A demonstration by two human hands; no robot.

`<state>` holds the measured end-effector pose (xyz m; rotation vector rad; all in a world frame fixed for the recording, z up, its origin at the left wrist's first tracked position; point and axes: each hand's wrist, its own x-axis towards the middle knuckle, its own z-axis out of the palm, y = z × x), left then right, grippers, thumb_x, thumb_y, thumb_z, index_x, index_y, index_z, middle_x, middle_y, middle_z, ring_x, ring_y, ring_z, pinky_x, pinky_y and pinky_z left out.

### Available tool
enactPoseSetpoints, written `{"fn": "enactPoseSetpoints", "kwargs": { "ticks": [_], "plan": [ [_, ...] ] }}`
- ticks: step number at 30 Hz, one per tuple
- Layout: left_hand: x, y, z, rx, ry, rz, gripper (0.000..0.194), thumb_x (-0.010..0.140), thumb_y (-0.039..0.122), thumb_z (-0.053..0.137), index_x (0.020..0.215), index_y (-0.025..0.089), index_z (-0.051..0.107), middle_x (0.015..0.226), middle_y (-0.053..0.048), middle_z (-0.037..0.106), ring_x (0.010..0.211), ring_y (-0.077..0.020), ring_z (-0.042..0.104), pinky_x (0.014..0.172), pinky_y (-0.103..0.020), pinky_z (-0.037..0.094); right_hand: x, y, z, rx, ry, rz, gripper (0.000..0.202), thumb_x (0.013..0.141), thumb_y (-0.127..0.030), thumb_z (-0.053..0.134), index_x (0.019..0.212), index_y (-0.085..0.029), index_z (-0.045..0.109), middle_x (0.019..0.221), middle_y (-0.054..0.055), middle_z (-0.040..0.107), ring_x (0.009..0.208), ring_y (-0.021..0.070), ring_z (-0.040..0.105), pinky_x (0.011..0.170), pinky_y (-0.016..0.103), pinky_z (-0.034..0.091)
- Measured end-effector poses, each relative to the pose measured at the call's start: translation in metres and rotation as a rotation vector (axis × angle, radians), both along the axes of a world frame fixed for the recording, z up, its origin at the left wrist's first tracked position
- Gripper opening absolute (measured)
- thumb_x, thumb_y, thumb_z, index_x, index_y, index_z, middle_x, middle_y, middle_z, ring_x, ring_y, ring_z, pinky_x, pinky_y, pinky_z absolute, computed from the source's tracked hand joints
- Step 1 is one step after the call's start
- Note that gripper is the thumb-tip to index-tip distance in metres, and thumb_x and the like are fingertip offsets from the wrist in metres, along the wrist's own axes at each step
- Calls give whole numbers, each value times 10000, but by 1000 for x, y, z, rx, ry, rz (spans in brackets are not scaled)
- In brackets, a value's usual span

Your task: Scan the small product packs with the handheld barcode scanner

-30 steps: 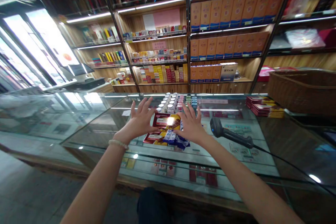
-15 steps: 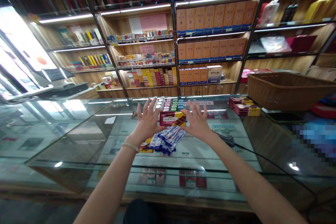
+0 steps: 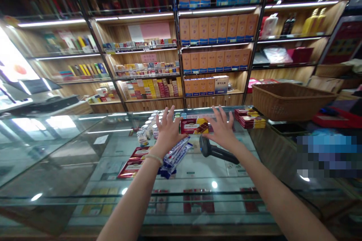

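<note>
A red and yellow chocolate box [image 3: 194, 125] is held up level above the glass counter, its printed front toward me. My left hand [image 3: 167, 130] pinches its left end, and my right hand [image 3: 222, 128] pinches its right end, with the other fingers of both hands spread upward. Below my left hand lie blue and white snack packets [image 3: 175, 158]. Beside my left wrist, more red boxes [image 3: 130, 167] lie flat. A black barcode scanner [image 3: 215, 151] rests on the glass under my right hand. Small white-capped bottles [image 3: 143, 135] stand behind my left hand, partly hidden by it.
Stacked red and yellow boxes [image 3: 249, 118] sit at the counter's back right, near a brown woven basket [image 3: 291, 103]. A white paper slip [image 3: 101, 139] lies on the left of the glass counter [image 3: 113, 158]. Shelves with orange boxes [image 3: 216, 30] stand behind.
My view has turned right. Both hands have moved right with the chocolate box relative to the snack packets. The scanner, red boxes and bottles now show more fully.
</note>
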<state>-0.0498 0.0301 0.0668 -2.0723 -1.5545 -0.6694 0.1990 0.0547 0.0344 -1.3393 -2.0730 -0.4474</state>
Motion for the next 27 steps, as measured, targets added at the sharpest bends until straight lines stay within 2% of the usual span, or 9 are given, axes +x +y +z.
{"fn": "enactPoseSetpoints", "kwargs": {
  "ticks": [10, 16, 21, 27],
  "plan": [
    [34, 25, -5, 16, -47, 62, 713, 680, 443, 915, 1316, 243, 661, 1732, -185, 250, 1608, -432, 167, 1263, -728, 25, 23, 22, 6, 21, -10, -48, 640, 822, -516, 812, 1393, -300, 620, 1719, 180, 273, 1596, 412, 175, 1203, 749, 113],
    [42, 33, -14, 41, -61, 60, 690, 686, 392, 916, 1313, 252, 666, 1717, -189, 291, 1599, -438, 198, 1253, -744, 47, 26, 33, -8, 35, 23, -46, 623, 819, -497, 818, 1377, -295, 630, 1707, 179, 304, 1588, 411, 201, 1200, 747, 109],
    [41, 32, -27, 79, -62, 24, 698, 704, 406, 907, 1332, 249, 647, 1699, -210, 323, 1574, -453, 261, 1244, -747, 81, 25, 30, -17, 73, 11, -41, 609, 825, -501, 806, 1370, -292, 631, 1695, 166, 334, 1569, 403, 237, 1207, 728, 113],
    [45, 26, -28, 71, -49, 28, 841, 745, 388, 879, 1491, 212, 532, 1699, -224, 314, 1589, -436, 234, 1263, -721, 45, 24, 18, -8, 134, 2, -34, 579, 830, -456, 787, 1347, -255, 620, 1701, 164, 318, 1574, 377, 211, 1229, 704, 69]
  ]
}}
